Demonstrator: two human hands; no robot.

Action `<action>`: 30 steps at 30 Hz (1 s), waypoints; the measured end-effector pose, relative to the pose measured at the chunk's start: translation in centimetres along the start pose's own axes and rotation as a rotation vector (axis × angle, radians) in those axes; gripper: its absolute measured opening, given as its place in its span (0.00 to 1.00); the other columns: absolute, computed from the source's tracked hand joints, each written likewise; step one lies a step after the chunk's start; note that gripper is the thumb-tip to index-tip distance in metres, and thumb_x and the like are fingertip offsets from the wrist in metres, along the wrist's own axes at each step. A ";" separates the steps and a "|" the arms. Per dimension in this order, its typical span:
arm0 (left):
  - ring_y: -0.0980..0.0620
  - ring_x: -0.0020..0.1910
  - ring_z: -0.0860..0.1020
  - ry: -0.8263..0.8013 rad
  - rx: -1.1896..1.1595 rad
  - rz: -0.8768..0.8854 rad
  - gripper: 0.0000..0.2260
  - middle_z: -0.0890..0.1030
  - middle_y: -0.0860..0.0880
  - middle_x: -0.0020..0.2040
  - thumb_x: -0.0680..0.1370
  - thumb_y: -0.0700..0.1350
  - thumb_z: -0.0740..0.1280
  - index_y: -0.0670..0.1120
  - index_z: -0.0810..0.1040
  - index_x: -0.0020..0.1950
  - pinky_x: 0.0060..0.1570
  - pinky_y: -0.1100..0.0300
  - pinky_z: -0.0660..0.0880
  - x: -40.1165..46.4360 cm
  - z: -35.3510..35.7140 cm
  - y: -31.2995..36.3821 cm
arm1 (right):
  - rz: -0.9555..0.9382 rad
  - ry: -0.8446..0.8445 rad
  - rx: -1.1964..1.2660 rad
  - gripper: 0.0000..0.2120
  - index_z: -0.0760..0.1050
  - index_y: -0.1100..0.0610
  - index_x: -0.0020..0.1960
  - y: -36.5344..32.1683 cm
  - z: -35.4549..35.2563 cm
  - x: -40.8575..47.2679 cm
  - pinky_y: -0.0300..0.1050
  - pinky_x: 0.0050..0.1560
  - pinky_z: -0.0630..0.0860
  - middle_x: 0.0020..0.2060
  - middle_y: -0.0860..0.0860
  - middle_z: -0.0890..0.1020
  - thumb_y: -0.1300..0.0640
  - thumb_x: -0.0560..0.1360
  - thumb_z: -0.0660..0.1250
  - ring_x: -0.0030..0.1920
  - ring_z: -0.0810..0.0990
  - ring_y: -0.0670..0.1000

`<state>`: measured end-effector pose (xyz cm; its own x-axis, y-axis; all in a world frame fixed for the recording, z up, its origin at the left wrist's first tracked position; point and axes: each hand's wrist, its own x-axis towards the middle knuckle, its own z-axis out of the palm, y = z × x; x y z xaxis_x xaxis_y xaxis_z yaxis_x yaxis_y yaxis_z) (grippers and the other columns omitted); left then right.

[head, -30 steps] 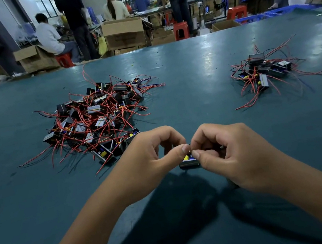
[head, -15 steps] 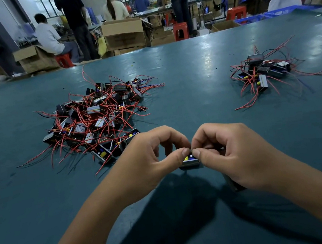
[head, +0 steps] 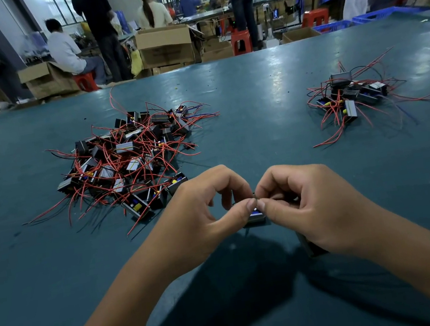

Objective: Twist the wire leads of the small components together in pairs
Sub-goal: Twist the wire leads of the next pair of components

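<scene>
large pile left, small pile right

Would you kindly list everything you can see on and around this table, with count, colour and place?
Table: one, teal, fills the foreground.
Big pile: one, many black components with red leads, left of centre.
Small pile: one, fewer black components with red leads, far right.
Held component: one, black with blue and yellow, between the thumbs, mostly hidden.
Boxes: several, brown cardboard, on the floor beyond the table.
Stools: several, red, beyond the table.
Crates: blue, far right; count unclear.
People: several, seated or standing in the background.
Left hand: one, pinching at the component.
Right hand: one, pinching opposite it.
</scene>
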<state>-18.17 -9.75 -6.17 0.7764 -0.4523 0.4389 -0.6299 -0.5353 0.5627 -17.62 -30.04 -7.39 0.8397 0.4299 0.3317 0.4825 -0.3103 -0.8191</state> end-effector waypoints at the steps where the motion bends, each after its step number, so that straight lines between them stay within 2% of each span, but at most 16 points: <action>1: 0.55 0.41 0.75 0.005 0.025 0.007 0.02 0.77 0.56 0.40 0.77 0.46 0.69 0.49 0.79 0.45 0.44 0.68 0.66 0.1 0.1 0.0 | -0.010 0.000 -0.021 0.09 0.75 0.51 0.38 0.0 0.0 0.0 0.36 0.29 0.63 0.25 0.44 0.69 0.59 0.75 0.71 0.28 0.64 0.42; 3: 0.56 0.41 0.73 0.019 0.090 0.028 0.04 0.75 0.57 0.40 0.77 0.47 0.68 0.48 0.78 0.44 0.45 0.66 0.67 0.2 0.2 0.1 | -0.024 0.002 -0.052 0.09 0.75 0.51 0.39 -0.1 0.0 -0.1 0.37 0.29 0.64 0.25 0.44 0.69 0.59 0.76 0.71 0.28 0.64 0.42; 6: 0.55 0.41 0.71 0.022 0.214 0.072 0.05 0.73 0.58 0.41 0.77 0.48 0.63 0.49 0.76 0.44 0.44 0.52 0.71 0.2 0.3 0.2 | -0.034 0.002 -0.093 0.08 0.75 0.51 0.39 -0.1 0.0 -0.1 0.35 0.29 0.63 0.25 0.43 0.69 0.59 0.76 0.70 0.27 0.64 0.43; 8: 0.56 0.42 0.70 0.020 0.306 0.115 0.05 0.74 0.57 0.42 0.77 0.47 0.62 0.48 0.76 0.45 0.44 0.50 0.71 0.1 0.3 0.3 | -0.034 -0.001 -0.117 0.09 0.75 0.51 0.39 -0.1 0.0 -0.1 0.35 0.29 0.63 0.25 0.43 0.69 0.59 0.76 0.70 0.27 0.64 0.44; 12: 0.52 0.42 0.73 0.018 0.454 0.178 0.07 0.78 0.53 0.44 0.78 0.47 0.62 0.46 0.79 0.46 0.43 0.49 0.71 0.3 0.2 0.3 | -0.037 -0.009 -0.133 0.09 0.74 0.50 0.38 -0.2 -0.1 -0.1 0.33 0.29 0.62 0.24 0.43 0.69 0.59 0.75 0.69 0.27 0.64 0.44; 18: 0.52 0.41 0.73 -0.015 0.417 0.174 0.05 0.77 0.53 0.43 0.76 0.46 0.64 0.47 0.78 0.45 0.43 0.49 0.70 0.3 -0.1 0.5 | -0.036 -0.027 -0.163 0.08 0.75 0.50 0.39 -0.2 -0.1 -0.1 0.32 0.28 0.62 0.25 0.44 0.70 0.60 0.75 0.69 0.27 0.65 0.44; 23: 0.52 0.40 0.70 -0.041 0.494 0.184 0.08 0.78 0.51 0.42 0.75 0.46 0.63 0.44 0.79 0.44 0.43 0.53 0.67 0.4 0.0 0.6 | -0.048 -0.057 -0.196 0.08 0.74 0.50 0.40 -0.1 0.0 -0.1 0.32 0.28 0.62 0.25 0.44 0.70 0.60 0.75 0.69 0.26 0.65 0.44; 30: 0.51 0.40 0.70 -0.013 0.468 0.136 0.08 0.75 0.51 0.40 0.75 0.46 0.60 0.44 0.76 0.43 0.44 0.53 0.67 0.4 0.2 0.2 | -0.041 -0.056 -0.209 0.08 0.74 0.50 0.39 0.1 0.0 -0.1 0.31 0.27 0.61 0.24 0.45 0.70 0.60 0.75 0.69 0.25 0.64 0.44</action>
<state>-17.99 -10.17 -6.00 0.6882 -0.5475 0.4760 -0.6689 -0.7330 0.1240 -17.68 -30.10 -7.53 0.8056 0.4909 0.3316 0.5625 -0.4581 -0.6883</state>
